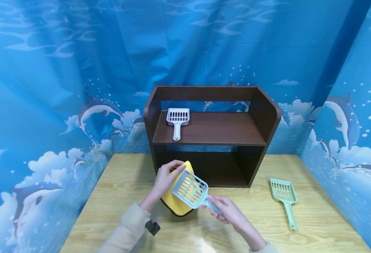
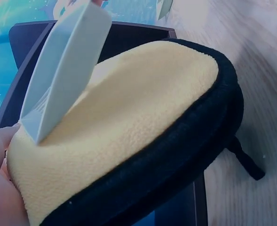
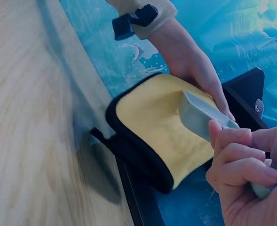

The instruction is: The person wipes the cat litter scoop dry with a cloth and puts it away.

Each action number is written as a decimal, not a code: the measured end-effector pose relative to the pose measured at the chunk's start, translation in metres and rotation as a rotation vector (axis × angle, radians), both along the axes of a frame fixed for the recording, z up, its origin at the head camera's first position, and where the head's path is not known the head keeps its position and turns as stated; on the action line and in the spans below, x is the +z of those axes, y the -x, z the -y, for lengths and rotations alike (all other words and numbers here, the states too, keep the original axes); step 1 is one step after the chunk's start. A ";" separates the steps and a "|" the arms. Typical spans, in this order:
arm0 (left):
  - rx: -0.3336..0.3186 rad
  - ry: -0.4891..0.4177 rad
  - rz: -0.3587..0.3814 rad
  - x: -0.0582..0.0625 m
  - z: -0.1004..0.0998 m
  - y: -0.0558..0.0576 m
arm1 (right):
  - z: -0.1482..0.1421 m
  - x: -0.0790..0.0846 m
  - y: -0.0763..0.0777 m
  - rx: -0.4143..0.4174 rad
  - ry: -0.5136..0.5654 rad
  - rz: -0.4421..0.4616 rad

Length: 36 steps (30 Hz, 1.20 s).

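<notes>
Pale scoop (image 3: 197,118) gripped by the right hand (image 3: 245,167), its head tipped against yellow cloth (image 3: 147,115) held by the left hand (image 3: 198,67)!

Scoop 1 (image 1: 200,203) against cloth (image 1: 175,205), before shelf (image 1: 221,128); scoop 2 (image 1: 177,123) on shelf; scoop 3 (image 1: 286,201) at right.

head cam bright, glare on table (image 1: 109,211) nr btm; r wrist dimmer, soft shadow; l wrist washed-out upper r.

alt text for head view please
A left hand grips a yellow, black-edged cloth while the right hand holds a pale-blue scoop against it. Behind, a dark shelf bears a whitish scoop; a green scoop lies on the table at right.
</notes>
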<state>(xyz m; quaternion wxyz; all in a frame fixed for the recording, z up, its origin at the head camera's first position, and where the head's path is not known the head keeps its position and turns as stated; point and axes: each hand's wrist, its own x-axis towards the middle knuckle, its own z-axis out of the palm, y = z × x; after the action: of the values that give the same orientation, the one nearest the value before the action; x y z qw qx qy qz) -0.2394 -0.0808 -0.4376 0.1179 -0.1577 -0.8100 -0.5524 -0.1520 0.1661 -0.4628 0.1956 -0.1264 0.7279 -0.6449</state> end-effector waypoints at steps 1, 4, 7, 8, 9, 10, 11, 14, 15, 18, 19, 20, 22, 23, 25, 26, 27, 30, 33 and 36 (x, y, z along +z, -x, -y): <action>-0.001 -0.003 0.002 -0.001 0.000 -0.001 | -0.001 0.000 0.001 -0.007 0.004 0.001; -0.004 -0.012 0.014 -0.005 0.002 -0.002 | -0.004 0.003 0.003 -0.022 0.012 0.002; -0.001 -0.009 0.030 -0.007 0.003 -0.005 | -0.008 0.005 0.005 -0.033 0.017 -0.002; -0.003 -0.007 0.038 -0.008 0.003 -0.006 | -0.009 0.005 0.006 -0.035 0.020 -0.001; -0.005 -0.004 0.043 -0.008 0.004 -0.007 | -0.011 0.006 0.006 -0.040 0.026 0.000; -0.008 0.000 0.048 -0.009 0.004 -0.008 | -0.012 0.006 0.007 -0.042 0.033 -0.001; -0.011 0.004 0.052 -0.010 0.005 -0.009 | -0.013 0.006 0.008 -0.043 0.038 -0.001; -0.022 0.011 0.055 -0.011 0.005 -0.009 | -0.015 0.005 0.009 -0.040 0.059 0.002; -0.022 0.016 0.055 -0.011 0.005 -0.009 | -0.016 0.004 0.009 -0.036 0.063 -0.001; -0.017 0.026 0.054 -0.009 0.004 -0.007 | -0.015 0.000 0.010 -0.016 0.064 0.008; -0.014 0.032 0.053 -0.007 0.004 -0.006 | -0.015 -0.001 0.010 -0.007 0.062 0.009; -0.012 0.039 0.047 -0.006 0.003 -0.005 | -0.015 -0.002 0.010 0.002 0.057 0.010; -0.007 0.044 0.041 -0.002 0.002 -0.002 | -0.015 -0.003 0.010 0.024 0.039 0.007; -0.010 0.050 0.032 -0.001 0.001 0.000 | -0.015 -0.004 0.011 0.036 0.027 -0.002; -0.019 0.068 0.007 0.003 0.000 0.003 | -0.015 -0.004 0.011 0.056 0.003 -0.017; -0.028 0.080 -0.008 0.005 -0.001 0.005 | -0.016 -0.004 0.012 0.064 -0.008 -0.021; -0.038 0.094 -0.025 0.006 -0.002 0.006 | -0.017 -0.004 0.012 0.073 -0.020 -0.025; -0.087 0.165 -0.081 0.011 -0.004 0.010 | -0.021 -0.004 0.014 0.101 -0.047 -0.036; -0.165 0.263 -0.120 0.015 -0.006 0.013 | -0.026 -0.003 0.017 0.141 -0.072 -0.047; -0.258 0.359 -0.118 0.021 -0.009 0.013 | -0.028 -0.001 0.020 0.174 -0.090 -0.036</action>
<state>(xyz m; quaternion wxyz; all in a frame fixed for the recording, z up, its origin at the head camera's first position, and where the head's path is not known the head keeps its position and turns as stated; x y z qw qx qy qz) -0.2519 -0.0716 -0.4169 0.0636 -0.3106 -0.8600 -0.3998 -0.1715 0.1940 -0.4637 0.2432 -0.1918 0.7458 -0.5898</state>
